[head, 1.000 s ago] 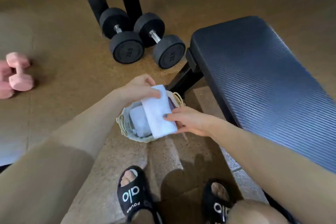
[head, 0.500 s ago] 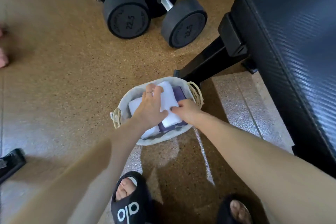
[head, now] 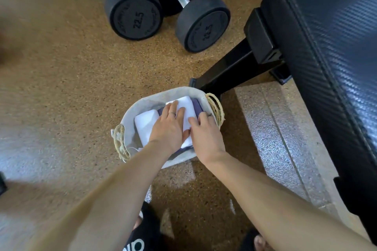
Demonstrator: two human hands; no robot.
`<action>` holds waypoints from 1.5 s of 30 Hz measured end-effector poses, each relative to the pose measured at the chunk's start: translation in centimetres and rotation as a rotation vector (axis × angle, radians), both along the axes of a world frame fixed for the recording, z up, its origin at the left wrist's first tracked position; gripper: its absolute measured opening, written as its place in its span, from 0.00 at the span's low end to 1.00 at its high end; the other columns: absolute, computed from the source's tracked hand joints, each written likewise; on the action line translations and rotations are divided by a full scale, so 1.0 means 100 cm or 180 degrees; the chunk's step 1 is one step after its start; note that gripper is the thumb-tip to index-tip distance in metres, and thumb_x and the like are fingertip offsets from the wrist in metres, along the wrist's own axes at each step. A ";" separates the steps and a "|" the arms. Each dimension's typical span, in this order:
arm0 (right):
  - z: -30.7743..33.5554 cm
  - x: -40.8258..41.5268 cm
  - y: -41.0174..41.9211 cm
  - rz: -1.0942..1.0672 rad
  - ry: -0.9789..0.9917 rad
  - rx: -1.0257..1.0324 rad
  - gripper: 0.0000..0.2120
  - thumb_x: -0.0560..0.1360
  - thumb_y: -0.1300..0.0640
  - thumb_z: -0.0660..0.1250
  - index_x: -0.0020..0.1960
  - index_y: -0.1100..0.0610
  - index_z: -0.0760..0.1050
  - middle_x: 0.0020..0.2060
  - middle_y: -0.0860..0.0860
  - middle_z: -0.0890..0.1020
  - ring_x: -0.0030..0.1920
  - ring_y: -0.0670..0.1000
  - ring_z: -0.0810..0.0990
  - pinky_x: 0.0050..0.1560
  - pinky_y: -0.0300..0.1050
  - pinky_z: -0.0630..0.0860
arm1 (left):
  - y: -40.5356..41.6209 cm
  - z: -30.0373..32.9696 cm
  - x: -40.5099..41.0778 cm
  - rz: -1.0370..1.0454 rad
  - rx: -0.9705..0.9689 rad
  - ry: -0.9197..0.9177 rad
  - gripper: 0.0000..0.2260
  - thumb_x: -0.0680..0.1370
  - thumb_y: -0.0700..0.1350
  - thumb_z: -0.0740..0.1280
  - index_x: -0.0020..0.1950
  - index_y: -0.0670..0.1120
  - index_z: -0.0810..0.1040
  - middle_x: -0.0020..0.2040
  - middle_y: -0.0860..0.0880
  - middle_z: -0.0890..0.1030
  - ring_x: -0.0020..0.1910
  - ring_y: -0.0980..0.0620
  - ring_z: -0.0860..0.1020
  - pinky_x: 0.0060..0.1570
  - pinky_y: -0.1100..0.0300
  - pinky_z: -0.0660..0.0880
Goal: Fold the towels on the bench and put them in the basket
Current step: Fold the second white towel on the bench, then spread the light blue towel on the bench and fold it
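A small grey fabric basket (head: pixel 142 104) with rope handles sits on the floor beside the black bench (head: pixel 330 51). Inside it lie a folded white towel (head: pixel 145 123) on the left, a second folded white towel (head: pixel 188 108) on top, and a purple towel (head: pixel 199 106) showing at the far right edge. My left hand (head: pixel 170 126) lies flat on the upper white towel, fingers spread. My right hand (head: pixel 204 130) rests at the towel's right edge, fingers curled against it inside the basket. No towel shows on the visible part of the bench top.
Two black 22.5 dumbbells (head: pixel 167 10) lie on the cork floor beyond the basket. The bench's black foot (head: pixel 230 71) reaches almost to the basket's far rim. My feet in black slides (head: pixel 140 236) stand just below the basket.
The white towel went from being held above the basket down into it. Both hands now press it flat, and the view has come closer to the basket.
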State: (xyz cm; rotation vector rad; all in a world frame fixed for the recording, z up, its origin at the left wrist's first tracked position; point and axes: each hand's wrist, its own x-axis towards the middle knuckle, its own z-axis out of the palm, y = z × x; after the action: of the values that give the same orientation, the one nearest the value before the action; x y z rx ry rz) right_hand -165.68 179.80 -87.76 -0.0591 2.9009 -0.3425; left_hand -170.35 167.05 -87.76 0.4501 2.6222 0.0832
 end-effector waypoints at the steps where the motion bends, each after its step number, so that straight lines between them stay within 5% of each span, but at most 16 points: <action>1: -0.001 0.003 0.000 0.0115 -0.0028 0.0097 0.17 0.78 0.58 0.68 0.66 0.55 0.71 0.59 0.56 0.74 0.56 0.57 0.75 0.59 0.52 0.74 | 0.000 -0.003 0.002 0.0033 0.0003 -0.0012 0.33 0.84 0.61 0.53 0.83 0.46 0.46 0.83 0.44 0.42 0.82 0.43 0.43 0.79 0.48 0.50; 7: 0.017 0.002 -0.003 0.0121 -0.0521 0.0221 0.25 0.82 0.55 0.62 0.77 0.55 0.60 0.66 0.55 0.72 0.65 0.57 0.72 0.68 0.51 0.69 | 0.002 0.002 -0.005 -0.0094 -0.0354 -0.0175 0.34 0.84 0.61 0.53 0.83 0.47 0.43 0.83 0.44 0.39 0.82 0.44 0.42 0.79 0.49 0.49; 12: 0.102 -0.010 0.007 0.0517 -0.0385 0.0468 0.25 0.78 0.59 0.65 0.74 0.57 0.63 0.65 0.56 0.74 0.66 0.57 0.73 0.65 0.49 0.70 | 0.004 0.078 -0.020 -0.0308 -0.0003 -0.0125 0.35 0.80 0.59 0.65 0.81 0.49 0.53 0.82 0.42 0.52 0.79 0.40 0.57 0.75 0.47 0.59; 18: 0.230 0.027 0.025 0.0957 0.0466 0.0524 0.20 0.76 0.60 0.65 0.68 0.57 0.69 0.61 0.54 0.76 0.61 0.56 0.74 0.56 0.49 0.70 | 0.019 0.213 -0.001 -0.0282 0.0609 0.0200 0.25 0.76 0.47 0.69 0.71 0.45 0.67 0.66 0.42 0.71 0.64 0.38 0.73 0.60 0.44 0.73; 24: 0.356 0.113 0.114 -0.0229 0.1025 -0.0075 0.14 0.76 0.60 0.62 0.61 0.57 0.72 0.54 0.55 0.77 0.56 0.59 0.76 0.44 0.51 0.66 | 0.093 0.359 0.099 -0.0993 0.1100 0.0762 0.08 0.70 0.53 0.64 0.46 0.54 0.68 0.44 0.52 0.73 0.45 0.46 0.76 0.44 0.47 0.77; 29: 0.416 0.218 0.228 -0.1244 0.0242 0.0231 0.10 0.76 0.52 0.65 0.54 0.56 0.75 0.45 0.53 0.77 0.47 0.58 0.78 0.43 0.47 0.72 | 0.197 0.428 0.221 -0.1626 0.1691 0.0324 0.07 0.71 0.53 0.66 0.48 0.54 0.74 0.44 0.57 0.77 0.46 0.52 0.77 0.48 0.52 0.76; 36: 0.411 0.418 0.324 -0.2099 -0.1268 0.0570 0.07 0.74 0.53 0.66 0.44 0.57 0.77 0.40 0.55 0.81 0.40 0.57 0.77 0.41 0.44 0.76 | 0.298 0.423 0.398 -0.2585 0.1296 -0.0795 0.16 0.74 0.56 0.71 0.57 0.50 0.74 0.53 0.53 0.80 0.52 0.50 0.77 0.54 0.52 0.76; 39: 0.394 0.492 0.332 -0.2322 -0.1870 0.0178 0.11 0.70 0.54 0.70 0.51 0.56 0.79 0.42 0.55 0.83 0.41 0.57 0.81 0.41 0.47 0.80 | 0.307 0.393 0.450 -0.2872 0.0960 -0.1002 0.27 0.72 0.58 0.73 0.65 0.48 0.72 0.60 0.48 0.78 0.57 0.47 0.76 0.56 0.49 0.76; 42: 0.371 0.541 0.329 -0.2641 -0.1320 -0.0108 0.21 0.69 0.51 0.74 0.58 0.51 0.71 0.50 0.54 0.78 0.48 0.55 0.78 0.42 0.47 0.75 | 0.304 0.358 0.480 -0.2910 0.0717 -0.0884 0.31 0.69 0.59 0.74 0.65 0.46 0.69 0.59 0.46 0.75 0.58 0.42 0.75 0.54 0.46 0.76; 45: 0.348 0.554 0.324 -0.2734 -0.0607 -0.0196 0.11 0.71 0.56 0.70 0.51 0.52 0.70 0.48 0.54 0.78 0.52 0.59 0.78 0.47 0.51 0.77 | 0.298 0.335 0.496 -0.2919 0.0611 -0.0562 0.16 0.74 0.50 0.70 0.53 0.46 0.67 0.57 0.43 0.75 0.57 0.40 0.75 0.47 0.49 0.72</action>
State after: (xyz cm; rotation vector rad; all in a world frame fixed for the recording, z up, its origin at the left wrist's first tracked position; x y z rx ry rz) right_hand -110.23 212.20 -52.93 1.1535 2.5617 -0.5260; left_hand -120.77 196.84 -54.25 1.5671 2.0129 0.0652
